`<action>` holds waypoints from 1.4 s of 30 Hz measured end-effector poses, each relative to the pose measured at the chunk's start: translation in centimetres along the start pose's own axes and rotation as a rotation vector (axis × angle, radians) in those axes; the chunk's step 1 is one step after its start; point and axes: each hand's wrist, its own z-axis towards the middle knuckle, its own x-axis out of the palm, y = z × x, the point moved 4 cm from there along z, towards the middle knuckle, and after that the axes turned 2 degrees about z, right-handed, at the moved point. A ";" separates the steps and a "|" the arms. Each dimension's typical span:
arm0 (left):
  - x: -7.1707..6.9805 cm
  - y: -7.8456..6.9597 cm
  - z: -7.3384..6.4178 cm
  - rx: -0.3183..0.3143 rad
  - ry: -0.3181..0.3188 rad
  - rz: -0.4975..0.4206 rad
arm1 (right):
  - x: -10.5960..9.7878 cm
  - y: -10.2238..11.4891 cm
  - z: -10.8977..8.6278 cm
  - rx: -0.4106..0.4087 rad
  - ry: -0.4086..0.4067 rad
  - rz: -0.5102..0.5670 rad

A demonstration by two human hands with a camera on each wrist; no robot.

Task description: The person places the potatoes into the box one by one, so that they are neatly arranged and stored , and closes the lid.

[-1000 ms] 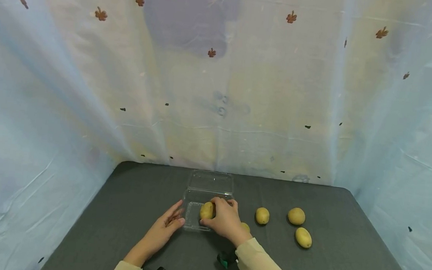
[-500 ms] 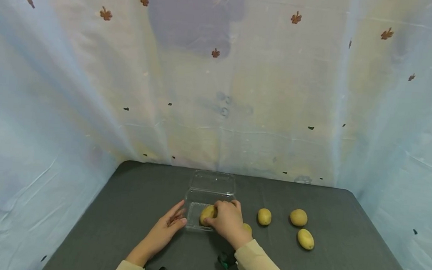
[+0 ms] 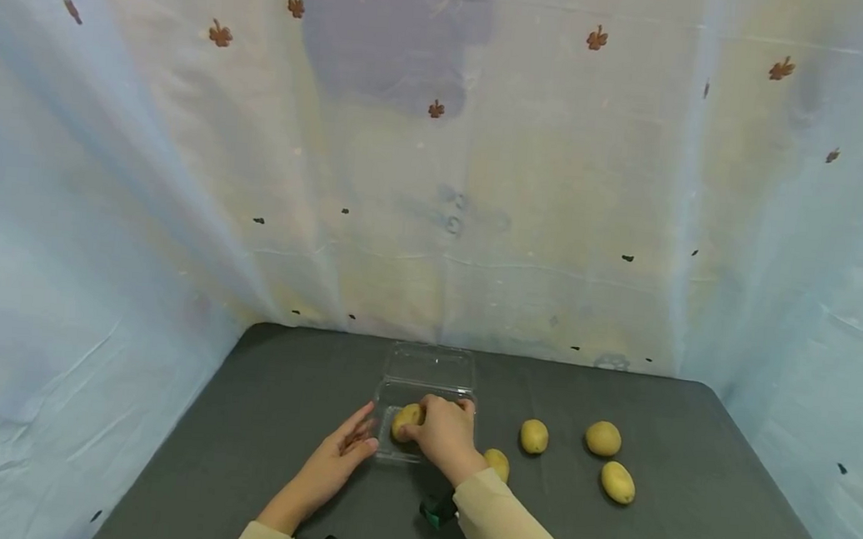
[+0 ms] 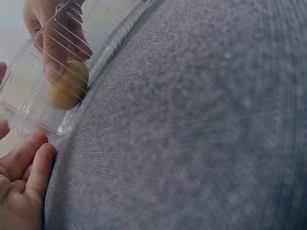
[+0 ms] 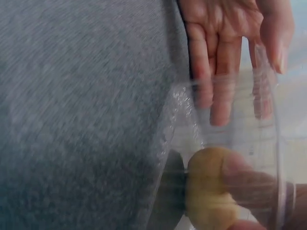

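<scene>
- By the right hand (image 3: 446,433), a yellow-brown, smooth, oval potato (image 3: 406,424) is gripped between thumb and fingers, inside the clear, thin, ribbed plastic box (image 3: 392,455).
- By the left hand (image 3: 327,467), nothing is held; its fingers are extended, with the thumb apart, beside the box wall at eight o'clock.
- The box's flat, transparent lid (image 3: 432,366) is laid back at twelve o'clock.
- Four more rounded yellow potatoes (image 3: 533,436) are spread between three and four o'clock from the box.
- All is supported by dark grey, fine-woven cloth (image 3: 302,394).
</scene>
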 end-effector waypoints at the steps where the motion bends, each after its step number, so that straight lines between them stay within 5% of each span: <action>1: 0.1 0.0 0.0 0.001 0.001 -0.002 | 0.0 0.0 0.0 0.010 0.004 0.004; 9: 0.3 0.0 0.1 0.012 0.013 -0.015 | 0.3 0.4 0.1 -0.007 0.065 0.133; 27: 0.7 -0.1 0.0 0.006 0.031 -0.023 | 0.6 -0.1 -0.1 -0.019 0.159 0.163; 42: -0.1 -0.1 0.0 -0.002 -0.015 -0.004 | -5.5 -4.0 -2.4 -0.054 -0.043 0.277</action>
